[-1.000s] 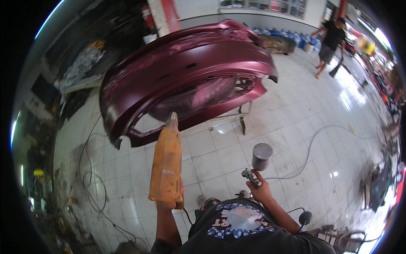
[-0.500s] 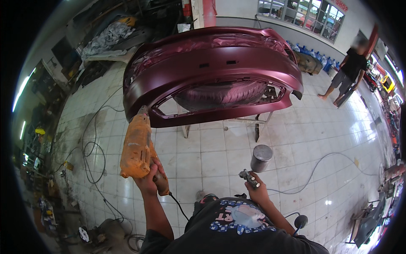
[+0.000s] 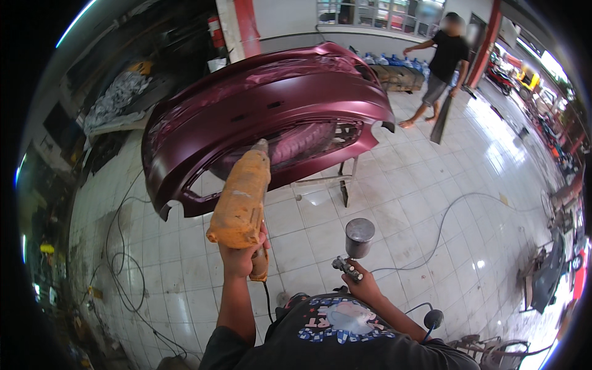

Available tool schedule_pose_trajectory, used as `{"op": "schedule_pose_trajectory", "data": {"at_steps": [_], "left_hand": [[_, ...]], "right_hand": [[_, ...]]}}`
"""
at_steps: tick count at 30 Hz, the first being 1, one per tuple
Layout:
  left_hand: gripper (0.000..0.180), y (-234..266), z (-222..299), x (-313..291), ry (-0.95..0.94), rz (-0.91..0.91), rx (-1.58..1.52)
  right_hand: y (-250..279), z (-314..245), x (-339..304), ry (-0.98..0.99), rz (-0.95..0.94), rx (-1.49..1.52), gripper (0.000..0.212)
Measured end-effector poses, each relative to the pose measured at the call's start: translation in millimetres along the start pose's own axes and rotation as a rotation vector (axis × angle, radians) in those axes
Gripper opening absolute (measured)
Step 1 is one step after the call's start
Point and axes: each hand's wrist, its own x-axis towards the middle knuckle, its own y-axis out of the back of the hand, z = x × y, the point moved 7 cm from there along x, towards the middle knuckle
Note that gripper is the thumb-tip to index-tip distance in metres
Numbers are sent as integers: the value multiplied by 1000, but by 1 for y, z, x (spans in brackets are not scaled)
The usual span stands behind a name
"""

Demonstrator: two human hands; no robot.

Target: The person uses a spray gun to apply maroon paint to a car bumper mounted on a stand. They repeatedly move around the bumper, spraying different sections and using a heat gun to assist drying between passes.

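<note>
My left hand (image 3: 242,258) is closed round the handle of a scuffed orange heat gun (image 3: 237,200), held up with its nozzle pointing toward a car bumper (image 3: 209,126). That bumper is dark maroon and rests on a stand (image 3: 345,185); from this angle the nozzle overlaps its lower opening, and I cannot tell the gap. What looks like a tyre (image 3: 302,145), tinted the same maroon, shows through the opening. In my right hand (image 3: 365,285) is a spray gun (image 3: 359,239) with a grey metal cup on top, held low to the right, apart from the bumper.
A barefoot person (image 3: 445,61) stands beyond the bumper's right end, holding a long dark panel (image 3: 440,123). Hoses or cables lie on the tiled floor at left (image 3: 126,296) and right (image 3: 441,231). Blue bottles (image 3: 394,60) line the back wall. Crumpled grey sheeting (image 3: 117,98) lies at far left.
The heat gun has swung right, from the bumper's left end to in front of its opening. My view has turned right. The other person has stepped nearer the bumper, with one arm stretched out.
</note>
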Motion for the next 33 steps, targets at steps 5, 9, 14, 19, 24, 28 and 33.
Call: {"op": "schedule_pose_trajectory", "data": {"at_steps": [5, 9, 14, 19, 24, 28, 33], "left_hand": [[44, -48, -44, 8, 114, -187, 43], [35, 3, -99, 5, -57, -153, 607], [22, 70, -72, -28, -119, 308, 788], [18, 158, -43, -65, -48, 641, 773], [22, 203, -45, -83, 70, 884, 632], [22, 160, -63, -71, 54, 690, 676], [28, 57, -128, -41, -44, -86, 689]], "right_hand": [[22, 23, -8, -126, 27, -5, 53], [22, 35, -3, -296, -68, -20, 53], [2, 28, 6, -137, -151, -25, 53], [-3, 44, -8, -120, -161, -10, 53], [2, 53, -14, -142, -145, 4, 51], [11, 62, -14, -136, -96, 2, 49], [21, 56, -14, -125, -110, 3, 49]]}}
